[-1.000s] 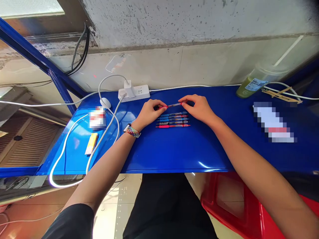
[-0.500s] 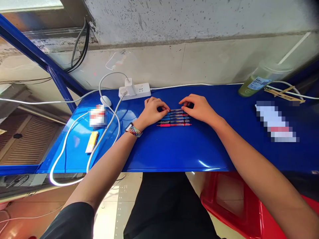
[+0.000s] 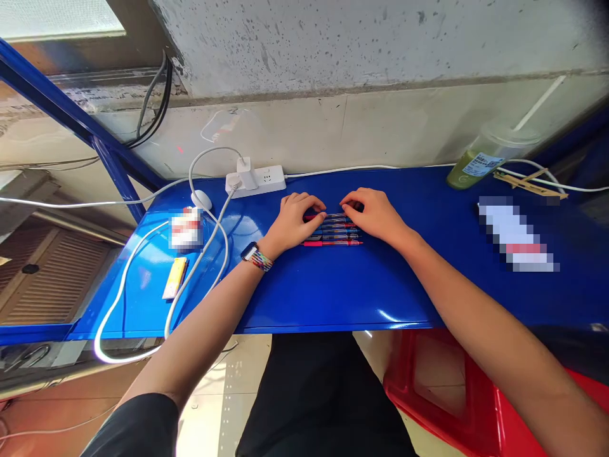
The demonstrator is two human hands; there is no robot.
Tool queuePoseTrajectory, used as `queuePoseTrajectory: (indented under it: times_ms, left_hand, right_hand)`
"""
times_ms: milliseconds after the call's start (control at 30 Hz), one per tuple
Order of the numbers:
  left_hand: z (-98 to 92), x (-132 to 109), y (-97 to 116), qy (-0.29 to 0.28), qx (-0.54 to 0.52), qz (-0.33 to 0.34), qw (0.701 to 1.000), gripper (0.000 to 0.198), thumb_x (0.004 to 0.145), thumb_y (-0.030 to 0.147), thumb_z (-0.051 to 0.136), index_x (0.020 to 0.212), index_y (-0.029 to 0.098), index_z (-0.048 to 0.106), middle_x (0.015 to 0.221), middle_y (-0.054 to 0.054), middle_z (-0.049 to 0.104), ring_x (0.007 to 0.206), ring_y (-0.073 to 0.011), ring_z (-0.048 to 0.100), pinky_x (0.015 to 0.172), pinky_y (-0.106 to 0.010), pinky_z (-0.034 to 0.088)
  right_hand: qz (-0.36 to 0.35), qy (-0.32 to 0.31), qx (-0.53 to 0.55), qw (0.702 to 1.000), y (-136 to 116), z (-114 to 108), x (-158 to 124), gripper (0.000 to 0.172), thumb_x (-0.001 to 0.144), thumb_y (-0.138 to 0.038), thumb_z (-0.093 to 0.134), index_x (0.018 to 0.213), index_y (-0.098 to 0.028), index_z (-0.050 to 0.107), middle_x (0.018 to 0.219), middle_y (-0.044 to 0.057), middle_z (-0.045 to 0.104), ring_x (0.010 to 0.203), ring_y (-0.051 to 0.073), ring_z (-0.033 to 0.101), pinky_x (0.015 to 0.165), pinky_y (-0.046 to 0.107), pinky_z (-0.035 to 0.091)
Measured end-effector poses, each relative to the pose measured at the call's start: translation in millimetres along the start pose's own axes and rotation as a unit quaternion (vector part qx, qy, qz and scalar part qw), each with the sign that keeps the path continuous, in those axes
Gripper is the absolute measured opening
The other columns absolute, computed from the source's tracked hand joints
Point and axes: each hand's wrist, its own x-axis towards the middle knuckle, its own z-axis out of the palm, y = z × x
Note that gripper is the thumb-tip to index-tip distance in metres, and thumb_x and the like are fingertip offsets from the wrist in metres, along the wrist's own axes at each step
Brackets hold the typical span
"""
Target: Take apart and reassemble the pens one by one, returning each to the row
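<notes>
Several pens lie side by side in a row on the blue table (image 3: 304,292). The nearest is a pink-red pen (image 3: 333,243); blue and dark ones lie behind it. At the row's left end is my left hand (image 3: 292,221), its thumb and forefinger curled around the end of the farthest pen (image 3: 335,216). My right hand (image 3: 375,214) pinches that pen's opposite end between bent fingers and thumb. Both hands partly cover the ends of the pens. A watch with a multicoloured band (image 3: 257,256) is on my left wrist.
A white power strip (image 3: 269,179) with plugs and cables stands at the back. Left are a white mouse-like object (image 3: 202,200), a blurred packet (image 3: 185,230) and a yellow box (image 3: 175,278). Right are a green drink cup (image 3: 469,168) and a blurred pale item (image 3: 518,235).
The fingers of my right hand have closed in at the far pen's right end. My left thumb and forefinger have shifted at its left end. The view has tilted slightly.
</notes>
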Motion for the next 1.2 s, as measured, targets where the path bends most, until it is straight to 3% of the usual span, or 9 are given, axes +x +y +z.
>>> queuePoseTrajectory:
  times_ms: [167,433,667,1000,1200]
  left_hand:
    - [13.1,-2.1,9.2,0.058,-0.085,-0.048,0.994,0.016,0.109,0.033,0.062,0.107,0.025,0.075,0.114,-0.007,0.082,0.114,-0.0285,0.071,0.109,-0.046,0.05]
    - [22.5,2.0,12.4,0.117,-0.2,-0.118,0.966,0.024,0.105,0.025,0.058,0.086,0.023,0.074,0.092,-0.003,0.079,0.091,-0.022,0.07,0.088,-0.037,0.052]
    - [23.4,6.3,17.6,0.139,-0.254,-0.136,0.947,0.026,0.099,0.018,0.059,0.076,0.022,0.072,0.083,-0.002,0.076,0.084,-0.0202,0.068,0.082,-0.035,0.052]
    - [21.5,7.6,12.7,0.141,-0.284,-0.142,0.938,0.026,0.099,0.023,0.059,0.076,0.022,0.071,0.086,-0.003,0.076,0.086,-0.0197,0.069,0.087,-0.035,0.055]
    - [20.6,8.2,7.9,0.141,-0.306,-0.142,0.931,0.026,0.099,0.024,0.061,0.076,0.022,0.072,0.084,-0.003,0.075,0.083,-0.0186,0.067,0.084,-0.035,0.056]
  right_hand:
    - [0.058,0.1,0.122,0.986,-10.3,23.3,-5.4,0.022,0.101,-0.029,0.066,0.102,-0.027,0.087,0.11,0.008,0.086,0.107,0.03,0.077,0.103,0.049,0.059]
    - [0.089,0.113,0.22,0.965,-23.3,33.8,-6.1,0.022,0.095,-0.033,0.065,0.088,-0.026,0.084,0.103,0.006,0.087,0.105,0.029,0.079,0.101,0.045,0.058]
    - [0.082,0.099,0.234,0.964,-25.6,34.3,-4.8,0.022,0.091,-0.033,0.065,0.08,-0.025,0.082,0.092,0.005,0.086,0.093,0.028,0.078,0.088,0.042,0.055]
    - [0.074,0.086,0.22,0.969,-26.4,31.2,-2.4,0.021,0.091,-0.033,0.064,0.079,-0.027,0.08,0.091,0.004,0.086,0.093,0.028,0.078,0.089,0.042,0.056]
    - [0.007,0.085,0.159,0.984,-31.2,20.9,-8.5,0.018,0.093,-0.023,0.065,0.079,-0.026,0.076,0.094,0.006,0.08,0.092,0.027,0.073,0.086,0.043,0.055]
